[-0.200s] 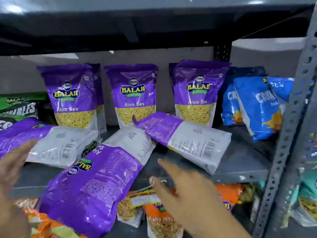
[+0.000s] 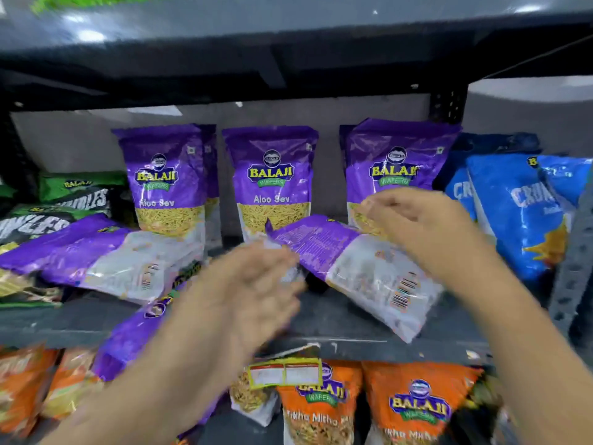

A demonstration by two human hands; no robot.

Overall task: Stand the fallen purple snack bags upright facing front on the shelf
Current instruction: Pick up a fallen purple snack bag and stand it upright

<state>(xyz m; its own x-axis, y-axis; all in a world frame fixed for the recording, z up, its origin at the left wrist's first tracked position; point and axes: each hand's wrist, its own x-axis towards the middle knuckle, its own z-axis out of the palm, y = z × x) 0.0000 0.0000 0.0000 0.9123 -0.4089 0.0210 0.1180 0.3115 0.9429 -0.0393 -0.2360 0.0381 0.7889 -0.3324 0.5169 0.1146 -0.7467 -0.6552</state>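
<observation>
Three purple Aloo Sev bags stand upright at the back of the shelf: left (image 2: 160, 181), middle (image 2: 271, 181), right (image 2: 398, 155). Three more lie fallen in front, backs up. One lies at the left (image 2: 96, 255). A middle one (image 2: 128, 338) hangs over the shelf's front edge, mostly hidden under my left arm. The third lies at the right (image 2: 359, 271). My left hand (image 2: 256, 284) is blurred, its fingers spread just by that right bag's purple top end. My right hand (image 2: 417, 220) hovers above the same bag, fingers loosely curled, holding nothing.
Green snack bags (image 2: 64, 200) crowd the shelf's left end and blue bags (image 2: 519, 213) lean at the right beside a perforated metal upright (image 2: 574, 268). Orange bags (image 2: 417, 409) fill the shelf below. The grey shelf board (image 2: 337, 322) shows between the bags.
Both hands have moved up and forward into the shelf, from below its front edge to the right fallen bag. The bags lie as before.
</observation>
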